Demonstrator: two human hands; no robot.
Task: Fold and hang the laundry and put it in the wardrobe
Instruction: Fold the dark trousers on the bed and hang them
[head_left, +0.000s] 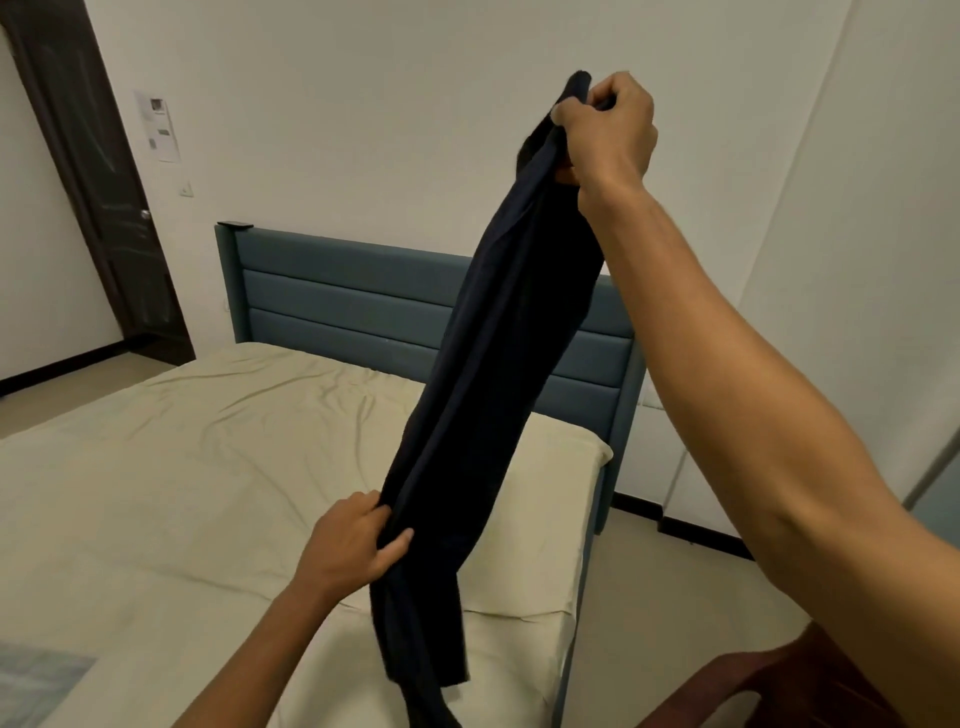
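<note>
Your right hand (608, 130) grips the long dark navy cloth garment (488, 364) above, left hand (353, 540) fingers (400, 538) pinch its edge; pull taut, align seams.

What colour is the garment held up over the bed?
Very dark navy, nearly black garment, plain; head view.

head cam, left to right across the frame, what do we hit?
Dark door → paper notice on the wall → left hand → dark garment → right hand → reddish-brown furniture.
</note>
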